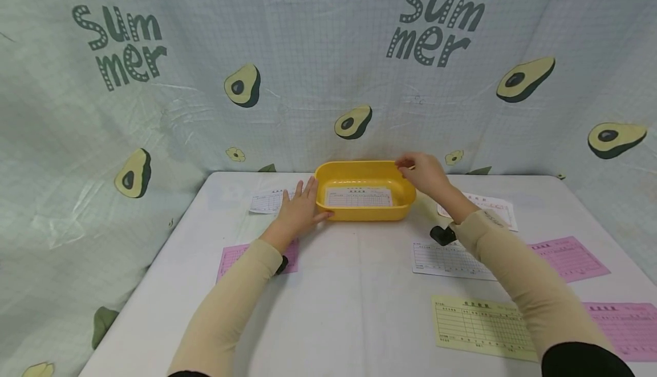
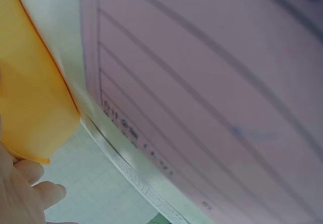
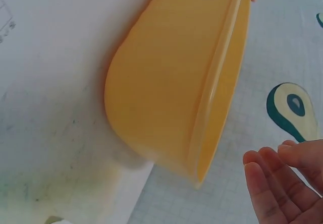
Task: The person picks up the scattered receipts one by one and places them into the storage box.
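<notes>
A yellow plastic basin (image 1: 366, 214) stands at the far side of the white table, with a white printed slip (image 1: 359, 197) lying inside it. Against its left end rests my left hand (image 1: 299, 213), fingers spread and thumb at the near corner. My right hand (image 1: 425, 174) is raised by the basin's far right corner. In the right wrist view, the fingertips (image 3: 260, 166) are loosely bent and apart from the basin wall (image 3: 156, 77), holding nothing. A pink slip (image 2: 202, 93) fills much of the left wrist view.
Left of the basin lie a white slip (image 1: 266, 202) and a pink slip (image 1: 233, 255). To the right are white slips (image 1: 446, 260), pink slips (image 1: 575, 257) and a yellow slip (image 1: 477, 328), some partly under the right arm. A patterned sheet (image 1: 308, 52) hangs behind the table.
</notes>
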Demonstrator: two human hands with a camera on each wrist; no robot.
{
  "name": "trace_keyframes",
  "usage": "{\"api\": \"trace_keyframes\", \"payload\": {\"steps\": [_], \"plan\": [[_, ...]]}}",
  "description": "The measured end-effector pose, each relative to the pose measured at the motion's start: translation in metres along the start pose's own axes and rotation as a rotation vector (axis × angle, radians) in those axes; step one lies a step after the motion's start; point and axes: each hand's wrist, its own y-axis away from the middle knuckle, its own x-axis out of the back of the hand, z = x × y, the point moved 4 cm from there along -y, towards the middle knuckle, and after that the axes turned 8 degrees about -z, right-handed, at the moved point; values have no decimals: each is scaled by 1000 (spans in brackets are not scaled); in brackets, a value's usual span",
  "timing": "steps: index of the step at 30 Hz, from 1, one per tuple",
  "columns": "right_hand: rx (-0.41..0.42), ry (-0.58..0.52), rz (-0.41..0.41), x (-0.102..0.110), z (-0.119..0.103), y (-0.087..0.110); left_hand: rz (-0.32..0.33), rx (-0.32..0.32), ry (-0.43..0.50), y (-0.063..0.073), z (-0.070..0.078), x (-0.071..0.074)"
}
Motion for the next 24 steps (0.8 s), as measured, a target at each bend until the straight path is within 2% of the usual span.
{"api": "trace_keyframes", "payload": {"steps": [4, 14, 24], "plan": [[44, 13, 5, 4, 3, 8, 0, -3, 4, 1, 0, 1], [3, 76, 19, 13, 22, 33, -9, -6, -5, 1, 2, 2], [40, 38, 215, 35, 44, 58, -17, 10, -11, 1, 2, 1]]}}
